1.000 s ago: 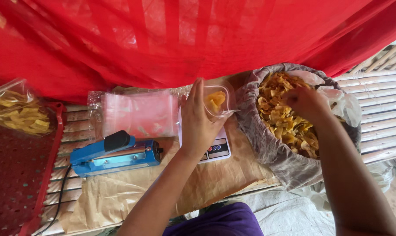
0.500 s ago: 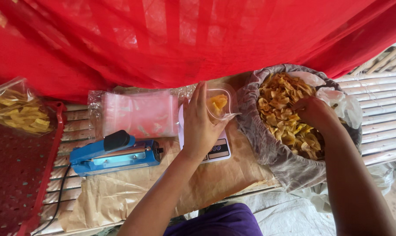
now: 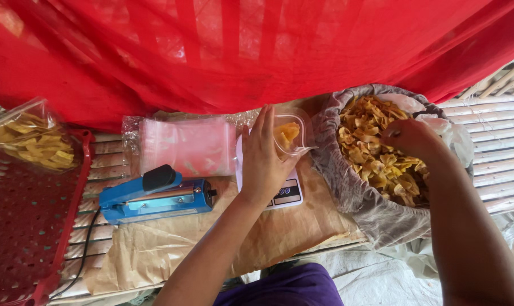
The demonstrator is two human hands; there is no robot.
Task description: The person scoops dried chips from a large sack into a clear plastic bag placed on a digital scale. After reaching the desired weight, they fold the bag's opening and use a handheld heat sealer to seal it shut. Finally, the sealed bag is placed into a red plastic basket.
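- Our left hand (image 3: pixel 266 158) grips a clear pouch (image 3: pixel 291 135) of yellow chips, held over the scale (image 3: pixel 284 195) on the surface.
- Our right hand (image 3: pixel 407 137), fingers curled, rests in the chip sack (image 3: pixel 376 212); contents unclear.
- Blue sealer (image 3: pixel 155 196) lies left.

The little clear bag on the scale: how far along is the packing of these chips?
Done: one filled bag of chips lies at the crate. In hand: the left hand holds the small clear bag open over the scale, only a few chips inside, while the right hand reaches into the sack of chips. Left: the sack looks nearly full, empty bags wait, and the blue sealer sits unused.
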